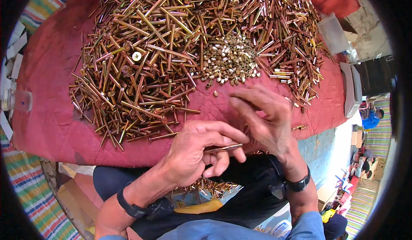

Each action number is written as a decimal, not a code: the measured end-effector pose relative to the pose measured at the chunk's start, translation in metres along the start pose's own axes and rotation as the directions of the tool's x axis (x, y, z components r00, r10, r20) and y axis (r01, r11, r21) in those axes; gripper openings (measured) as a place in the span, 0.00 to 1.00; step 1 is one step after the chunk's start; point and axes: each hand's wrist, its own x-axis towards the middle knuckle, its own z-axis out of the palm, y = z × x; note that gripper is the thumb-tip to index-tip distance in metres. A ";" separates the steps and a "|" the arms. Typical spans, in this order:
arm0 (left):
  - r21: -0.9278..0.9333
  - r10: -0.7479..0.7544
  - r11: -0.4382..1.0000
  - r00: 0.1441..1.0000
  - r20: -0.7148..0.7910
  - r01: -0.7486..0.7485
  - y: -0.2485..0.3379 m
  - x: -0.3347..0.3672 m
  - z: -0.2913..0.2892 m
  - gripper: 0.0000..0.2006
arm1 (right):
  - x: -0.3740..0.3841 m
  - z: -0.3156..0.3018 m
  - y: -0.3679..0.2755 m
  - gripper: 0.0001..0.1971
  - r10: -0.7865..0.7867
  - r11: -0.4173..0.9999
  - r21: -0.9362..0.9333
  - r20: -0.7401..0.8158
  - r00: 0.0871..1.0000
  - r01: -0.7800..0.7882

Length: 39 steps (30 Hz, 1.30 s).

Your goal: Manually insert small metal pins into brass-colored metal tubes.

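Observation:
My left hand [195, 152] is closed around a long brass-coloured bolt [227, 147], which lies almost level with its tip pointing right. My right hand [268, 117] hovers just right of it and higher up, over the near side of the red cloth. Its fingers are bent and smeared by motion, so whether anything sits between them does not show. Beyond the hands is a heap of small metallic sleeve-like nuts [231, 60]. One loose nut [215, 93] lies apart from it, close to my right fingertips.
Long bolts [137, 72] are piled on the left, thinner metal pieces [292, 47] on the right. Red padded cloth [47, 111] covers the work surface. A clear plastic box [334, 33] stands at the far right. More bolts [208, 187] lie below, between my legs. A person [372, 119] is in the background.

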 end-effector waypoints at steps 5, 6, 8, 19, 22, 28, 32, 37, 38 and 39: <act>0.122 0.101 0.989 0.989 -0.104 -0.088 0.010 -0.005 0.002 0.10 | 0.007 0.021 0.015 0.09 -0.145 0.973 -0.174 0.040 0.989 0.150; 0.112 0.131 0.987 0.985 -0.111 -0.118 0.012 -0.006 0.001 0.09 | 0.008 0.025 0.013 0.09 -0.146 0.974 -0.170 0.041 0.988 0.151; 0.092 0.131 0.989 0.982 -0.137 -0.119 0.015 -0.008 0.002 0.06 | 0.010 0.030 0.010 0.10 -0.154 0.898 -0.386 0.178 0.972 0.213; 0.039 0.151 0.988 0.974 -0.166 -0.147 0.019 -0.011 -0.005 0.05 | 0.009 0.016 0.009 0.09 -0.098 0.988 -0.106 0.162 0.982 0.116; 0.005 0.156 0.988 0.976 -0.149 -0.157 0.018 -0.009 -0.002 0.06 | 0.005 -0.001 -0.006 0.10 0.303 0.902 0.232 0.261 0.917 -0.364; 0.029 0.139 0.990 0.976 -0.169 -0.136 0.020 -0.008 -0.001 0.04 | -0.006 -0.012 -0.023 0.10 0.361 0.734 0.519 0.248 0.899 -0.438; -0.019 0.137 0.990 0.979 -0.149 -0.141 0.018 -0.009 -0.005 0.03 | -0.011 -0.019 -0.034 0.09 0.357 0.722 0.507 0.311 0.881 -0.471; -0.074 0.107 0.990 0.987 -0.122 -0.117 0.014 -0.004 -0.001 0.02 | -0.015 -0.017 -0.022 0.09 0.057 0.902 0.400 0.263 0.963 -0.163; -0.073 0.107 0.991 0.987 -0.123 -0.116 0.013 -0.003 -0.001 0.02 | -0.015 -0.016 -0.019 0.10 -0.044 0.914 0.402 0.223 0.974 -0.051; -0.042 0.096 0.994 0.988 -0.121 -0.102 0.012 -0.002 -0.001 0.03 | -0.016 -0.017 -0.019 0.12 -0.056 0.914 0.404 0.228 0.972 -0.043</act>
